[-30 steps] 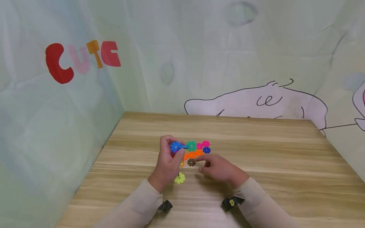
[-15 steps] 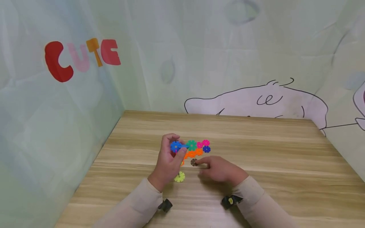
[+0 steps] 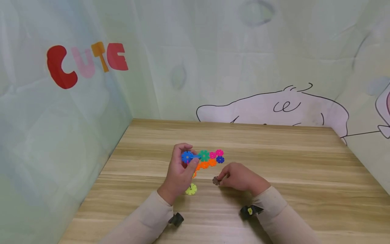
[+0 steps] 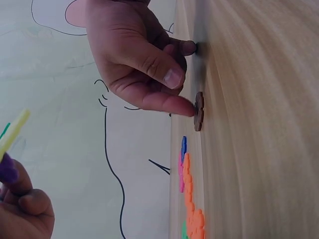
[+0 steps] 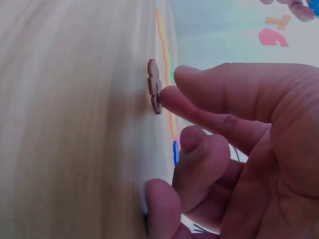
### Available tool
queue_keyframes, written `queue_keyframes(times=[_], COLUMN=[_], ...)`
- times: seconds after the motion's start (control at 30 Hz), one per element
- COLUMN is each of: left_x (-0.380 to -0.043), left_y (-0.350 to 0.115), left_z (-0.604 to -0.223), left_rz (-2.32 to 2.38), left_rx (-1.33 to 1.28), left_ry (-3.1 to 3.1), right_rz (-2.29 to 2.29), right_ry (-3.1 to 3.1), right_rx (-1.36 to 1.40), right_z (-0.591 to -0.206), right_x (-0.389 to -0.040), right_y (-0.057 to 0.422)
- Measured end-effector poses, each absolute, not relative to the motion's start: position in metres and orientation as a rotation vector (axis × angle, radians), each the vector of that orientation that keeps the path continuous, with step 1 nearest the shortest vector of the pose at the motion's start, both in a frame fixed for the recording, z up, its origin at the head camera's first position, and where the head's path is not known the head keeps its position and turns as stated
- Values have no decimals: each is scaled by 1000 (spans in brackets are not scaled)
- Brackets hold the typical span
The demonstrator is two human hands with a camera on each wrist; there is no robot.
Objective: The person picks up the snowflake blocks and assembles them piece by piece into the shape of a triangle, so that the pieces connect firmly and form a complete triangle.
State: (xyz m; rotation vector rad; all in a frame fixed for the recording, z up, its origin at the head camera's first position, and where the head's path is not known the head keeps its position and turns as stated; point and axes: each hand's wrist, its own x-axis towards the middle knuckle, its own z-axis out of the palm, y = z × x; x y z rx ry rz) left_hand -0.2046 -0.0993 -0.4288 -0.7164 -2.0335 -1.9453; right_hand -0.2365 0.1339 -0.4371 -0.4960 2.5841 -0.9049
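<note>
My left hand [image 3: 179, 173] holds a small build of interlocking plastic snowflake discs above the table. A blue disc [image 3: 187, 157] sits at its top and a yellow disc [image 3: 191, 189] hangs below; a purple piece [image 4: 7, 169] shows between the fingers in the left wrist view. Near the table's middle, my right hand [image 3: 240, 176] touches a brown snowflake disc [image 3: 216, 180] lying flat on the wood. In the right wrist view, the index fingertip meets the brown disc [image 5: 154, 87], while the thumb stands apart from it.
Orange discs [image 3: 204, 165] lie in a row beyond the left hand. Around them are a green disc [image 3: 204, 156], pink discs [image 3: 219, 153] and a dark blue disc [image 3: 220, 159]. Decorated walls border the wooden table [image 3: 274, 145] at the left and back.
With the right hand's fingertips on it, the brown disc has slid right and toward the person, away from the orange discs. The left hand stays nearly in place with its build.
</note>
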Motion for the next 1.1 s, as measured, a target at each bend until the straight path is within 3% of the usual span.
queue_keyframes(times=[0.83, 1.1], left_x=[-205, -205], left_y=[-102, -101], left_z=[-429, -429], left_rz=[-1950, -1959], left_rx=[-719, -722], left_ry=[-2047, -2029], right_rz=[-891, -1403], right_ry=[2552, 2437], right_rx=[-597, -574], right_z=[-437, -424], right_x=[-228, -234], right_y=[130, 133])
